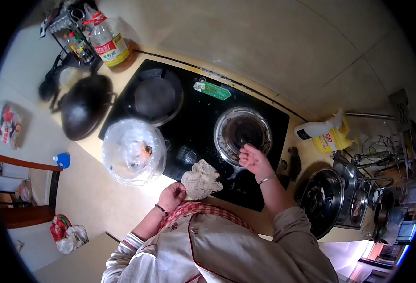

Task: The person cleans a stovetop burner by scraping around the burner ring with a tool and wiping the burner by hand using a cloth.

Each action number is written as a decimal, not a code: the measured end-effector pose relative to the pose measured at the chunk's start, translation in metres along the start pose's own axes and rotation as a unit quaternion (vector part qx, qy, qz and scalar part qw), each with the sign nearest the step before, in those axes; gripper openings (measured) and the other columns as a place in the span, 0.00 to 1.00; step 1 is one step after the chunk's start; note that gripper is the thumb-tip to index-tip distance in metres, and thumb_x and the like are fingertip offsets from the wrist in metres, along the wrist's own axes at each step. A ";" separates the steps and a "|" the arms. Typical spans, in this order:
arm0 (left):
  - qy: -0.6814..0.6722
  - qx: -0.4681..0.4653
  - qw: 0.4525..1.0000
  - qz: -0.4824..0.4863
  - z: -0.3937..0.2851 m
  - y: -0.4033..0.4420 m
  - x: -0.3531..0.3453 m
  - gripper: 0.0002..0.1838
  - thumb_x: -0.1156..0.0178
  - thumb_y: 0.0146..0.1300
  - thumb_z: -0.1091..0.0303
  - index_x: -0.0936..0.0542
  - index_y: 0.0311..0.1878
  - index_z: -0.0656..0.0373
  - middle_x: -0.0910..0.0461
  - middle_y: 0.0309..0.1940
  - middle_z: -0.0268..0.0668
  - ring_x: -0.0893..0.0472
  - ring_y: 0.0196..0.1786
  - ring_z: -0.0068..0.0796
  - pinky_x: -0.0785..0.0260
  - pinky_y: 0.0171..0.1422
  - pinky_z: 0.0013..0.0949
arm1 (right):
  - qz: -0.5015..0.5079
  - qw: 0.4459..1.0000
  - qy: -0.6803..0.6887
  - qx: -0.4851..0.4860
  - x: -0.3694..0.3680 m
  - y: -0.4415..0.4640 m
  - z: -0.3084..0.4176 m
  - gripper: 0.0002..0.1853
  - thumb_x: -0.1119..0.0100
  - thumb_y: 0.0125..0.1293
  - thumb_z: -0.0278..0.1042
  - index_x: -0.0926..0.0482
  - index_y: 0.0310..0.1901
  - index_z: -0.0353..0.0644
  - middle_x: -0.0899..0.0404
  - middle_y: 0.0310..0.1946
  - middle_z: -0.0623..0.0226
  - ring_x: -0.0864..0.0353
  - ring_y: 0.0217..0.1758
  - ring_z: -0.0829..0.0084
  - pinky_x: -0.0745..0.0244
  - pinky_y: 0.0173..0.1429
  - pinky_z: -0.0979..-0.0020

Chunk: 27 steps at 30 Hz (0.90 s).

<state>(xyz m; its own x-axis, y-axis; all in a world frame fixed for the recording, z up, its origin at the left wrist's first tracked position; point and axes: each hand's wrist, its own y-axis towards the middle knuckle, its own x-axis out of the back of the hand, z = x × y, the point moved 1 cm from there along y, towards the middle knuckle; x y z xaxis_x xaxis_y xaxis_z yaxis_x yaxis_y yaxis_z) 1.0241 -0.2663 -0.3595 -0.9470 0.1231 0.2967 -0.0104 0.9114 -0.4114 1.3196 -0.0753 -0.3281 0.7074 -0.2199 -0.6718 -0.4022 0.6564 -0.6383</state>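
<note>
A crumpled grey cloth (201,180) lies at the front edge of the black cooktop (193,113). My left hand (172,196) is closed at the cloth's left side, its fingertips pinching the edge. Over the front rim of a round burner with a shiny metal ring (221,147) is my right hand (255,162). Its fingers are curled together near the dark burner centre; whatever they may hold is too small to make out. Left of the cloth stands a clear plastic-lined bowl (116,162) with a few scraps inside.
A second burner (156,96) sits at the back left. Beside the cooktop are a black wok (86,107) and an oil jug (111,47). To the right are a yellow bottle (329,141), a black pan (323,200) and a utensil rack. A green tag (212,89) lies at the back.
</note>
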 end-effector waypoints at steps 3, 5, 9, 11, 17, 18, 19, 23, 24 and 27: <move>0.005 -0.002 1.000 0.002 0.003 0.001 0.000 0.03 0.41 0.61 0.73 0.24 0.38 0.57 0.23 0.28 0.31 0.24 0.32 0.21 0.29 0.42 0.26 | -0.007 0.999 -0.026 0.018 -0.002 -0.003 0.000 0.01 0.40 0.64 0.28 0.20 0.36 0.46 0.20 0.33 0.65 0.27 0.32 0.75 0.35 0.32 0.77; 0.002 -0.003 1.000 0.000 0.005 0.002 0.000 0.03 0.41 0.61 0.73 0.24 0.38 0.57 0.23 0.28 0.32 0.23 0.32 0.21 0.29 0.42 0.26 | -0.014 0.999 -0.042 0.027 -0.007 -0.002 0.000 0.02 0.41 0.65 0.28 0.20 0.38 0.45 0.19 0.34 0.62 0.26 0.33 0.74 0.33 0.33 0.75; 0.021 -0.013 1.000 -0.011 0.005 0.000 -0.004 0.04 0.42 0.61 0.73 0.23 0.39 0.57 0.22 0.28 0.34 0.22 0.32 0.23 0.28 0.41 0.28 | -0.113 0.935 -0.290 0.171 -0.014 0.003 0.015 0.09 0.45 0.67 0.29 0.23 0.48 0.40 0.18 0.34 0.64 0.22 0.30 0.75 0.28 0.32 0.77; 0.035 -0.023 0.999 -0.014 0.003 -0.002 -0.001 0.04 0.43 0.61 0.74 0.24 0.39 0.57 0.23 0.28 0.33 0.24 0.32 0.21 0.29 0.40 0.27 | -0.152 0.847 -0.462 0.213 -0.026 0.005 0.024 0.09 0.45 0.68 0.30 0.22 0.46 0.39 0.18 0.31 0.66 0.21 0.28 0.76 0.26 0.31 0.75; 0.053 -0.043 0.997 -0.023 -0.003 -0.001 -0.002 0.05 0.42 0.60 0.73 0.24 0.40 0.58 0.23 0.30 0.34 0.24 0.34 0.23 0.29 0.43 0.28 | -0.138 0.407 -0.823 0.371 -0.061 0.006 0.030 0.06 0.45 0.63 0.30 0.21 0.38 0.40 0.21 0.36 0.54 0.20 0.40 0.53 0.24 0.45 0.59; 0.051 -0.041 0.997 -0.031 -0.004 -0.001 -0.002 0.05 0.42 0.60 0.73 0.24 0.40 0.58 0.23 0.30 0.34 0.24 0.34 0.23 0.29 0.43 0.28 | -0.130 0.406 -0.824 0.373 -0.067 0.011 0.027 0.06 0.45 0.63 0.30 0.21 0.38 0.40 0.21 0.36 0.54 0.20 0.40 0.53 0.24 0.45 0.59; 0.059 -0.036 0.997 -0.026 -0.005 -0.001 -0.001 0.05 0.42 0.60 0.73 0.24 0.40 0.58 0.22 0.30 0.34 0.23 0.34 0.23 0.29 0.43 0.28 | -0.137 0.361 -0.853 0.351 -0.072 0.015 0.024 0.06 0.44 0.63 0.31 0.21 0.38 0.41 0.21 0.37 0.54 0.20 0.42 0.55 0.24 0.46 0.59; 0.061 -0.034 0.997 -0.026 -0.003 -0.001 -0.001 0.05 0.42 0.60 0.72 0.23 0.39 0.56 0.21 0.31 0.35 0.22 0.35 0.27 0.29 0.44 0.30 | -0.149 0.276 -0.903 0.295 -0.077 0.037 0.015 0.06 0.45 0.63 0.34 0.22 0.38 0.42 0.24 0.42 0.58 0.23 0.49 0.57 0.24 0.49 0.58; 0.057 -0.041 0.997 -0.023 -0.004 -0.001 0.000 0.04 0.42 0.60 0.72 0.23 0.39 0.56 0.21 0.31 0.36 0.22 0.35 0.27 0.29 0.44 0.31 | -0.162 0.262 -0.906 0.290 -0.079 0.039 0.013 0.06 0.44 0.63 0.33 0.22 0.38 0.42 0.24 0.42 0.58 0.22 0.49 0.57 0.23 0.49 0.58; 0.051 -0.043 0.998 -0.015 -0.007 -0.001 0.003 0.05 0.41 0.58 0.73 0.23 0.38 0.56 0.21 0.31 0.36 0.21 0.36 0.29 0.29 0.45 0.31 | -0.169 0.291 -0.896 0.289 -0.083 0.039 0.013 0.07 0.43 0.62 0.33 0.21 0.40 0.43 0.24 0.42 0.57 0.22 0.48 0.57 0.24 0.49 0.58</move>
<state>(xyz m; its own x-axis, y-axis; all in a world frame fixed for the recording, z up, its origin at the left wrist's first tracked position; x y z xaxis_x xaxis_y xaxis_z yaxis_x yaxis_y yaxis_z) 1.0235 -0.2645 -0.3523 -0.9091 0.1307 0.3955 -0.0060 0.9453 -0.3262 1.2528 -0.0222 -0.2926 0.0251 0.0484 0.9985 -0.3344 0.9417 -0.0373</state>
